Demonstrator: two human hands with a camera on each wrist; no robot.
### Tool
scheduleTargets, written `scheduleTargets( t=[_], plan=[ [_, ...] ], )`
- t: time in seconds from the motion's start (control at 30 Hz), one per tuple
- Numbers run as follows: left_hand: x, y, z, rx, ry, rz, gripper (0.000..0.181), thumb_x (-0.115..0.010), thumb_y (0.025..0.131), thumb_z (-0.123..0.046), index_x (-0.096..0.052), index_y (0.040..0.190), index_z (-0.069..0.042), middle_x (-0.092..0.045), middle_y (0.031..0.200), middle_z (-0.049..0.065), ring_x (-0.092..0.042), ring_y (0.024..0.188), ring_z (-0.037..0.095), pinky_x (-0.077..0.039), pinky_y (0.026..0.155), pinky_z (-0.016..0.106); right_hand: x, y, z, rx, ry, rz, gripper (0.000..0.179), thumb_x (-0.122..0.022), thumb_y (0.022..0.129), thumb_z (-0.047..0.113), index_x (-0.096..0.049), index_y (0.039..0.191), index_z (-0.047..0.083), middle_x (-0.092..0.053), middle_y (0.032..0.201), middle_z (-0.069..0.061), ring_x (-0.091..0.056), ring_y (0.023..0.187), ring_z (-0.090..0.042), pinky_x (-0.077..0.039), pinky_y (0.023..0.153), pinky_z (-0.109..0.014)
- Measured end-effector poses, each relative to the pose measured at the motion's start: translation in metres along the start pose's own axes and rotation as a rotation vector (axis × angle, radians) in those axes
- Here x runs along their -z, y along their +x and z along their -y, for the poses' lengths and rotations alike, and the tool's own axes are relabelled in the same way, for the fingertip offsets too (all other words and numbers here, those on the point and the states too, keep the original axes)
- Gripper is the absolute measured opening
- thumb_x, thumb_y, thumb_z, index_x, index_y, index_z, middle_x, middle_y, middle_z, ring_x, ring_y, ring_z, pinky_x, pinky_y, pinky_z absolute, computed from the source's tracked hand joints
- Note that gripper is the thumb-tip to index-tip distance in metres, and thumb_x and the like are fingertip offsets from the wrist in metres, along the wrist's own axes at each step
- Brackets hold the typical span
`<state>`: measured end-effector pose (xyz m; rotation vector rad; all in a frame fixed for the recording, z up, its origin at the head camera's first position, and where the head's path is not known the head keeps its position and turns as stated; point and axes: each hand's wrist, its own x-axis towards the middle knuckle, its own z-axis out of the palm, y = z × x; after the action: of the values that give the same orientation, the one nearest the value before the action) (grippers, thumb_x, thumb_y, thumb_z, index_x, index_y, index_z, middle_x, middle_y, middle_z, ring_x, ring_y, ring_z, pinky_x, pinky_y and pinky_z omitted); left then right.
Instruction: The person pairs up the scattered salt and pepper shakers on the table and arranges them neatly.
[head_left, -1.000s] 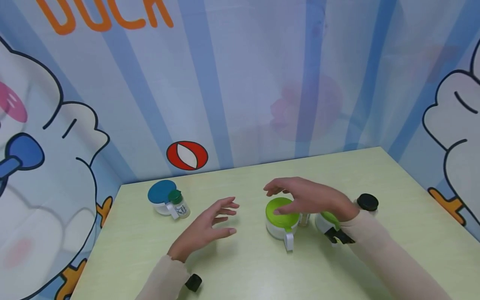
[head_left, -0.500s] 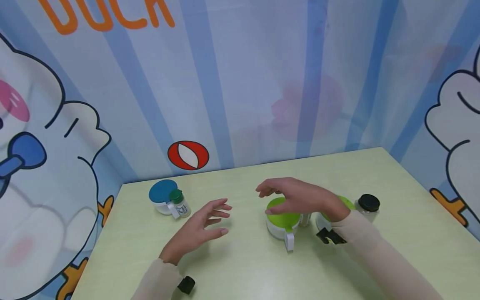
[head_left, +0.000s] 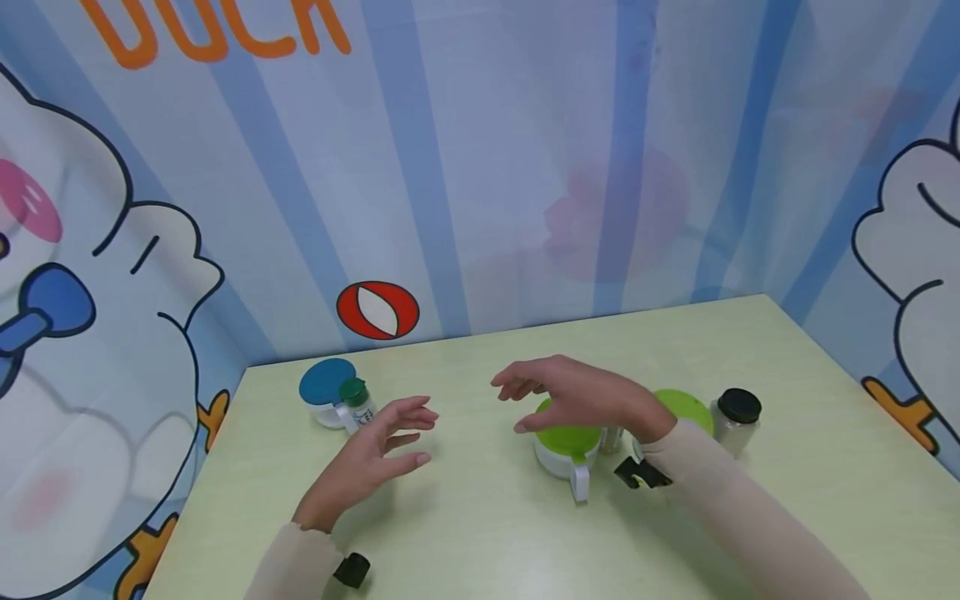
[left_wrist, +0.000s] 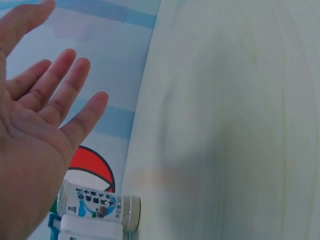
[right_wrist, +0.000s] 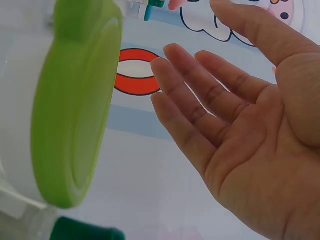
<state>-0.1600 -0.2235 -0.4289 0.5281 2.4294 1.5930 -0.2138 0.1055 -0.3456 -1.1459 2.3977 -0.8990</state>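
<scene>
My left hand (head_left: 367, 458) hovers over the table with fingers relaxed and holds nothing. Closest to it is a small shaker bottle (head_left: 356, 400) with a green cap; its printed label shows in the left wrist view. Behind that bottle stands a white container with a blue lid (head_left: 327, 383). My right hand (head_left: 581, 392), also holding nothing, is above a white container with a lime-green lid (head_left: 567, 446) and hides part of that lid. In the right wrist view the palm faces a lime-green lid (right_wrist: 75, 110), apart from it.
Right of the lime-lidded container stand a small clear bottle (head_left: 612, 439), a second lime-lidded container (head_left: 686, 408) partly behind the right wrist, and a black-lidded jar (head_left: 737, 417). A printed cloth backdrop (head_left: 510, 167) rises along the back edge of the table (head_left: 480, 533).
Both hands have drifted left, the left one partly covering the shaker bottle now. More of the second lime lid and the black-lidded jar shows. The containers stay in place.
</scene>
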Motion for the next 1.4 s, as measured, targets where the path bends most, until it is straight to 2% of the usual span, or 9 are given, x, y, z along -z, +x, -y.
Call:
scheduleTargets(
  t=[0.27,0.53,0.93,1.07,1.23,1.4],
  plan=[
    [0.011,-0.008,0.002,0.003,0.009,-0.038,0.068,-0.076,0.092,-0.030,-0.042,0.150,-0.027,-0.054,0.145,0.008,-0.053,0.133,0.030,-0.039,0.112,0.059,-0.006,0.012,0.001,0.031,0.002,0.000,0.056,-0.078,0.090,0.027,-0.057,0.141,0.019,-0.067,0.128,0.008,-0.063,0.120,-0.011,-0.053,0.098,-0.034],
    [0.019,-0.015,0.005,-0.010,0.013,-0.089,0.066,-0.076,0.093,-0.029,-0.043,0.150,-0.027,-0.056,0.144,0.003,-0.054,0.133,0.030,-0.042,0.110,0.059,-0.009,0.023,0.007,0.042,0.020,0.000,0.053,-0.078,0.091,0.028,-0.058,0.139,0.018,-0.068,0.126,0.006,-0.064,0.120,-0.014,-0.054,0.099,-0.034],
    [0.032,-0.025,0.013,-0.011,0.014,-0.139,0.065,-0.075,0.093,-0.024,-0.043,0.150,-0.025,-0.054,0.147,0.011,-0.053,0.134,0.029,-0.043,0.109,0.056,-0.015,0.036,0.015,0.049,0.053,-0.012,0.048,-0.077,0.091,0.028,-0.060,0.135,0.016,-0.068,0.123,0.005,-0.064,0.119,-0.015,-0.052,0.102,-0.038],
    [0.036,-0.027,0.014,-0.019,-0.007,-0.156,0.064,-0.074,0.094,-0.023,-0.043,0.150,-0.023,-0.054,0.146,0.008,-0.052,0.134,0.030,-0.043,0.109,0.056,-0.018,0.040,0.017,0.040,0.063,-0.018,0.047,-0.077,0.091,0.026,-0.061,0.134,0.015,-0.068,0.122,0.005,-0.064,0.117,-0.015,-0.052,0.102,-0.038],
    [0.039,-0.031,0.016,-0.013,0.005,-0.184,0.065,-0.074,0.094,-0.023,-0.043,0.151,-0.022,-0.054,0.146,0.006,-0.053,0.134,0.031,-0.046,0.107,0.051,-0.023,0.046,0.020,0.035,0.073,-0.037,0.047,-0.078,0.091,0.025,-0.061,0.133,0.014,-0.069,0.120,0.004,-0.065,0.116,-0.015,-0.052,0.102,-0.038],
    [0.043,-0.033,0.018,-0.020,0.016,-0.213,0.063,-0.074,0.094,-0.022,-0.044,0.150,-0.021,-0.054,0.146,0.011,-0.056,0.131,0.031,-0.050,0.105,0.042,-0.026,0.051,0.023,0.029,0.088,-0.044,0.049,-0.079,0.090,0.023,-0.061,0.134,0.012,-0.069,0.121,0.002,-0.066,0.115,-0.015,-0.052,0.103,-0.038]
  ],
)
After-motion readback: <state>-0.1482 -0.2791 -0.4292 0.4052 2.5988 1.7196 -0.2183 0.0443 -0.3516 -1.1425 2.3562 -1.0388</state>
